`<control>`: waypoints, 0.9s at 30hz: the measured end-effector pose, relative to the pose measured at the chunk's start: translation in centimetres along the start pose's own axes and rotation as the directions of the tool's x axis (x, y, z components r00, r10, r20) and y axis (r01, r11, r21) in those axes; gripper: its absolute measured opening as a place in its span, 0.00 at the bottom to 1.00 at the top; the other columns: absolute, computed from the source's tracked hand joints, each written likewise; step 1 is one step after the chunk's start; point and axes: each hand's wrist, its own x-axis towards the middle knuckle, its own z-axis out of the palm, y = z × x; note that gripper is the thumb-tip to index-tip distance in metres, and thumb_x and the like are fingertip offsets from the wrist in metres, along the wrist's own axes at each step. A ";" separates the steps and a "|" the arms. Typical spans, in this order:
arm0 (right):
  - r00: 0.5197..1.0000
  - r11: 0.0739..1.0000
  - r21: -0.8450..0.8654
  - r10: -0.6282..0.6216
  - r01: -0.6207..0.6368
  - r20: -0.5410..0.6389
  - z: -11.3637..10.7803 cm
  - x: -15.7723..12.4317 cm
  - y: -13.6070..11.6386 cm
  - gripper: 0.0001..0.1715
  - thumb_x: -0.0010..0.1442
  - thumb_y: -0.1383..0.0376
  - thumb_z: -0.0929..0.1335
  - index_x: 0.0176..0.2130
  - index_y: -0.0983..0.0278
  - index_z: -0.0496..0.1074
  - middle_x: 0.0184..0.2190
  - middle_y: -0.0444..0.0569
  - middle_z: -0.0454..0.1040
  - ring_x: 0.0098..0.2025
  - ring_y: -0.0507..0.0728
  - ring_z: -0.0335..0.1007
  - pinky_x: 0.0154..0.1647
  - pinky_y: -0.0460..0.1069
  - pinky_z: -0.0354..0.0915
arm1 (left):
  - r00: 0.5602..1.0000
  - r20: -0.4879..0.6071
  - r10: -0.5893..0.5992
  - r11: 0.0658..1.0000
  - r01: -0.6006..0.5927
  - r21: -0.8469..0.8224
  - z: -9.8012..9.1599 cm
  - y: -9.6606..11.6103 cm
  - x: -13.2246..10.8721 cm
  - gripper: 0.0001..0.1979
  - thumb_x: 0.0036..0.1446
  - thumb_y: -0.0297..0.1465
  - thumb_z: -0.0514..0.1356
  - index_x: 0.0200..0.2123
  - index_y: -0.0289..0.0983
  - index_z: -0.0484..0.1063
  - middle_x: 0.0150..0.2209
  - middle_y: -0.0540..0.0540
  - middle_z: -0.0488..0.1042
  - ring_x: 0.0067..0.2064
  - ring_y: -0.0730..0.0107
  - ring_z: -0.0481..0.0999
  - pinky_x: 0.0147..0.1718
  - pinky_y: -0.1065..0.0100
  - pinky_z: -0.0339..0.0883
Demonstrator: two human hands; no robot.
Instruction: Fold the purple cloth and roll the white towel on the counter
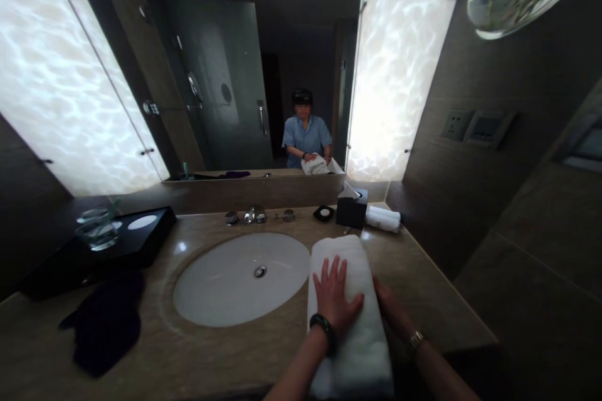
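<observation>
Towel (350,313) lies folded on counter (437,301), at 3 o'clock off the sink (242,279). Your L hand (335,297) is flat on top, fingers spread; R hand (388,307) at its 3 o'clock edge, fingers hidden, can't tell. Press evenly, keep edges square w/ the fold.

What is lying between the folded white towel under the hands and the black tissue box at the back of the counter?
In the head view, only bare counter lies between the folded white towel and the black tissue box; a small item there is too blurred to tell.
</observation>
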 end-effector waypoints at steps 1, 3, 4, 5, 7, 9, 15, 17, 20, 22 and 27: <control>0.999 0.999 -0.031 -0.036 0.036 -0.019 1.2 -0.2 -1.3 0.39 0.53 0.35 0.63 0.39 0.66 0.75 0.31 0.51 0.77 0.34 0.60 0.71 0.39 0.55 0.69 | 0.999 -0.009 -0.033 0.982 0.031 -0.186 -1.1 -1.2 -0.4 0.44 0.50 0.36 0.58 0.68 0.29 0.50 0.72 0.35 0.42 0.73 0.43 0.37 0.68 0.37 0.31; 0.987 0.964 -0.216 -0.158 0.158 0.014 4.6 -0.1 -4.0 0.34 0.58 0.40 0.62 0.41 0.67 0.75 0.31 0.50 0.76 0.32 0.57 0.69 0.36 0.52 0.66 | 0.994 0.035 -0.107 0.772 0.106 -0.627 -2.8 -4.4 -1.9 0.40 0.52 0.33 0.54 0.68 0.30 0.50 0.71 0.32 0.48 0.71 0.46 0.48 0.67 0.43 0.46; 0.976 0.915 -0.339 -0.204 0.218 0.077 6.7 0.1 -5.1 0.29 0.60 0.45 0.63 0.43 0.66 0.75 0.31 0.49 0.76 0.32 0.57 0.68 0.36 0.51 0.65 | 0.987 0.087 -0.132 0.610 0.151 -0.778 -3.3 -6.3 -2.9 0.38 0.51 0.32 0.54 0.66 0.32 0.52 0.69 0.31 0.54 0.69 0.48 0.56 0.65 0.46 0.53; 0.960 0.841 -0.465 -0.226 0.278 0.165 9.0 0.1 -5.7 0.24 0.62 0.50 0.63 0.44 0.66 0.75 0.31 0.49 0.76 0.32 0.56 0.68 0.38 0.51 0.64 | 0.976 0.153 -0.152 0.480 0.209 -0.852 -3.8 -8.4 -4.0 0.36 0.49 0.31 0.55 0.64 0.33 0.56 0.65 0.31 0.62 0.65 0.48 0.63 0.63 0.48 0.59; 0.907 0.620 -0.666 -0.236 0.416 0.348 13.7 -0.1 -5.8 0.16 0.62 0.59 0.65 0.45 0.64 0.75 0.35 0.50 0.77 0.38 0.58 0.69 0.45 0.54 0.63 | 0.946 0.237 -0.223 0.424 0.313 -0.850 -4.8 -12.6 -5.9 0.34 0.40 0.30 0.60 0.55 0.32 0.64 0.56 0.30 0.73 0.58 0.46 0.71 0.59 0.49 0.64; 0.834 0.372 -0.746 -0.237 0.552 0.499 18.1 -0.9 -4.8 0.11 0.61 0.64 0.67 0.42 0.64 0.75 0.38 0.52 0.77 0.43 0.60 0.68 0.51 0.57 0.61 | 0.925 0.147 -0.349 0.534 0.325 -0.781 -6.6 -15.7 -6.5 0.34 0.37 0.35 0.63 0.50 0.30 0.66 0.54 0.27 0.73 0.55 0.42 0.72 0.58 0.47 0.64; 0.812 0.263 -0.776 -0.314 0.573 0.492 23.0 -4.5 -2.7 0.10 0.65 0.66 0.62 0.44 0.61 0.72 0.43 0.48 0.74 0.47 0.58 0.64 0.56 0.57 0.57 | 0.948 -0.188 -0.255 0.850 0.128 -0.510 -11.1 -17.1 3.2 0.40 0.50 0.51 0.59 0.62 0.36 0.58 0.63 0.33 0.64 0.62 0.49 0.64 0.62 0.49 0.57; 0.865 0.374 -0.797 -0.363 0.475 0.346 21.7 -6.4 -1.9 0.15 0.66 0.65 0.63 0.51 0.60 0.69 0.51 0.48 0.72 0.53 0.58 0.63 0.63 0.57 0.53 | 0.978 -0.025 -0.208 0.858 0.170 -0.485 -9.8 -17.0 6.4 0.33 0.49 0.52 0.60 0.51 0.35 0.69 0.54 0.34 0.73 0.57 0.48 0.70 0.61 0.49 0.58; 0.913 0.523 -0.800 -0.400 0.295 0.075 18.3 -10.4 1.0 0.32 0.62 0.56 0.69 0.62 0.58 0.60 0.64 0.51 0.62 0.66 0.61 0.52 0.71 0.61 0.38 | 0.965 0.109 -0.237 0.836 0.260 -0.484 -7.8 -17.7 7.4 0.28 0.50 0.54 0.57 0.39 0.34 0.74 0.44 0.37 0.78 0.51 0.49 0.73 0.58 0.50 0.62; 0.906 0.660 -0.743 -0.373 0.110 -0.198 15.9 -13.1 3.5 0.46 0.56 0.51 0.73 0.65 0.61 0.54 0.68 0.56 0.54 0.71 0.65 0.43 0.73 0.64 0.34 | 0.953 0.117 -0.278 0.824 0.299 -0.481 -7.9 -18.0 5.8 0.29 0.53 0.54 0.55 0.42 0.34 0.73 0.49 0.36 0.76 0.55 0.50 0.72 0.59 0.51 0.63; 0.819 0.966 0.228 0.227 -0.122 -0.527 11.7 -18.0 7.2 0.60 0.49 0.43 0.71 0.66 0.72 0.50 0.69 0.68 0.51 0.70 0.70 0.48 0.69 0.65 0.50 | 0.897 0.199 -0.396 0.798 0.443 -0.409 -10.8 -16.3 -3.3 0.34 0.54 0.56 0.53 0.56 0.38 0.67 0.58 0.38 0.72 0.58 0.45 0.72 0.52 0.49 0.72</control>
